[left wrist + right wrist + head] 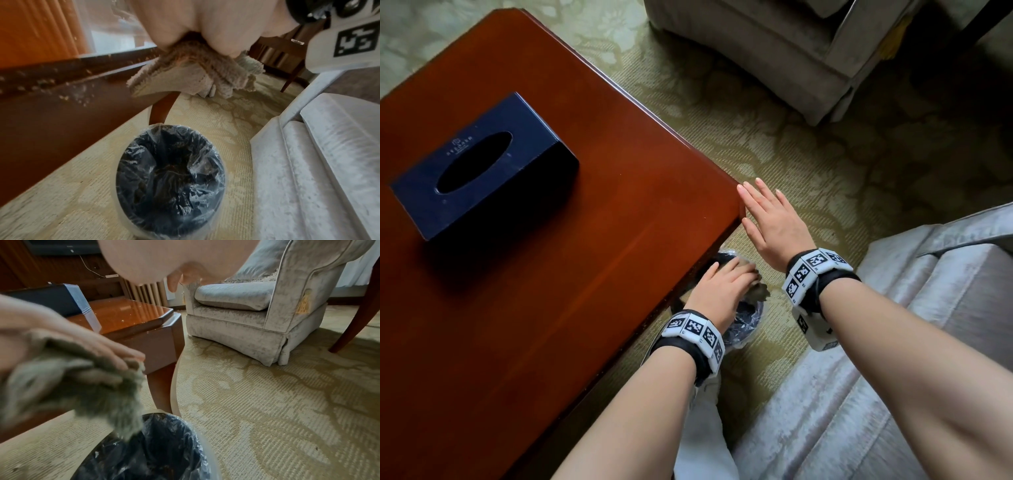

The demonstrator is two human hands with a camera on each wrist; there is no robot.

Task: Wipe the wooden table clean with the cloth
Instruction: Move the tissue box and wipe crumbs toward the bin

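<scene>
**Cloth held over the bin at the table's edge**

The left hand (717,284) clutches the bunched grey-beige fluffy cloth (197,76) just off the glossy reddish-brown wooden table (571,260), above the round black bin with a clear plastic liner (170,181). The right hand (770,219) hangs released, fingers straight, beside the table's corner at 1 o'clock. Patterned green carpet (825,164) lies open at 2 o'clock. Only the wrist views show crumbs along the table's edge.

Cloth (193,78) seemingly above lined bin (170,180)
</scene>
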